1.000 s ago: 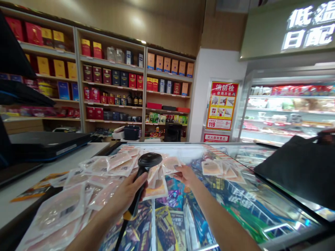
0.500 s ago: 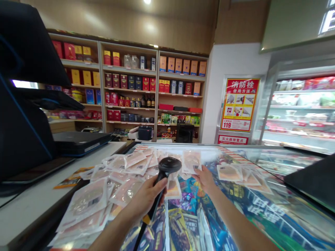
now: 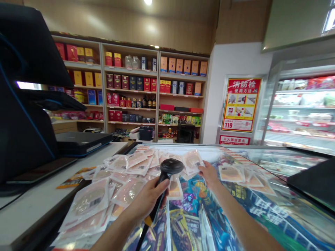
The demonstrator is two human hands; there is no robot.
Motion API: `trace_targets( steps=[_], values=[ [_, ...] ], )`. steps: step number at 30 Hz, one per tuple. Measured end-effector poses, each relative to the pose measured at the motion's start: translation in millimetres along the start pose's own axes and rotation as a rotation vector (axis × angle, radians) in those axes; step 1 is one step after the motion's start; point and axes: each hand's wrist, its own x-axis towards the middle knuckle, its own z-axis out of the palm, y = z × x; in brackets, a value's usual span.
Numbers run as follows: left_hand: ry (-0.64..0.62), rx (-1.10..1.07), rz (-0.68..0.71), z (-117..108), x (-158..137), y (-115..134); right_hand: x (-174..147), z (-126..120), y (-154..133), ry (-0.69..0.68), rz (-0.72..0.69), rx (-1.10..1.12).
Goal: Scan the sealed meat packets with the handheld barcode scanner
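Note:
My left hand [image 3: 154, 193] is wrapped round the handle of a black barcode scanner [image 3: 171, 166], its head pointing away from me and a cable trailing below. With fingertips closed on its right corner, my right hand [image 3: 208, 174] holds a flat clear plastic packet [image 3: 193, 161] with a pale round item inside. That packet is tilted beside the scanner head. A large heap of similar packets [image 3: 131, 190] spreads over the glass top to the left of and behind the scanner. Several more packets [image 3: 232, 173] lie in an overlapping row right of my right hand.
Under the glass top [image 3: 167, 230] of the freezer are colourful bags. At left, a dark register screen [image 3: 31, 45] stands on a white counter [image 3: 34, 212]. A black panel [image 3: 314, 181] juts in at right. Shelves [image 3: 131, 71] of boxed goods line the back wall.
The packet in my right hand has tilted, its top leaning left, and my hand has shifted slightly right. The scanner stays in my left hand with little movement.

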Motion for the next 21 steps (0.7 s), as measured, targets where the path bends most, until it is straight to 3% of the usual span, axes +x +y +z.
trace_targets(
  steps=[4, 7, 10, 14, 17, 19, 21],
  values=[
    [0.012, -0.007, 0.002, 0, 0, 1, 8, -21, -21, 0.018, -0.032, -0.113],
    [0.021, 0.003, -0.004, 0, 0, 2, 14, -35, -33, -0.047, -0.031, -0.171],
    [0.021, 0.014, -0.005, 0, 0, 2, 20, -39, -39, -0.152, -0.11, -0.558],
    [0.018, 0.004, -0.014, 1, 2, -2, 17, -22, -37, -0.238, -0.341, -1.181],
    [0.004, -0.006, -0.019, 1, 4, -6, 7, -6, -29, -0.14, -0.467, -1.312],
    [0.0, -0.014, -0.018, 0, 5, -8, 1, -5, -24, -0.043, -0.42, -1.311],
    [-0.008, -0.018, -0.012, -1, 6, -9, -6, -10, -20, -0.057, -0.283, -1.3]
  ],
)
